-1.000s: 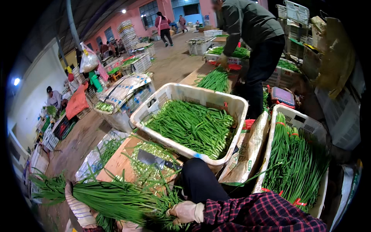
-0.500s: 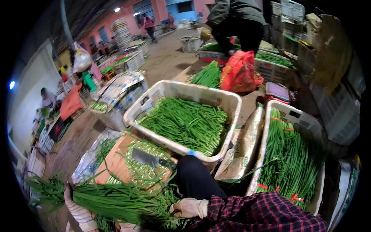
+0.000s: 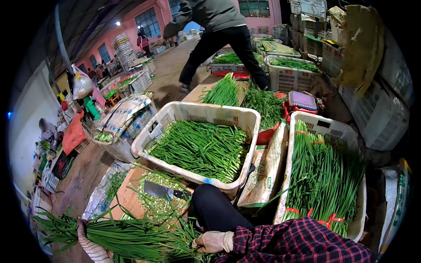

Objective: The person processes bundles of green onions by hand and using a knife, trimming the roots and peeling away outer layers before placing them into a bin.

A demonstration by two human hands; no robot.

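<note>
Bunch of greens: the loose bunch lies crosswise at the near left, close to your body, on the near side of the cutting board.
Left hand: your left hand is clamped around the bunch toward its left end; leaves fan out beyond it. Grip judged sound; hold firm enough to stop slipping, without crushing.
Right hand: your right hand is at the ragged right end, fingers bent in against the strands. Whether they pinch any, I cannot tell.
Hands: well apart, the bunch stretched between them. Spacing judged suitable for drawing out stray strands.
Stray strands: several arch up over the board. Advise working in small pinches, pulling along the length, so sound leaves do not snap.
Knife: the knife lies flat on the chopped bits, blade left, handle toward your knee. Advise sleeve and knee clear of it.
Middle crate: the white crate beyond the board holds loose greens, pale ends mostly right.
Right crate: the other crate holds bunches bound with red ties.
</note>
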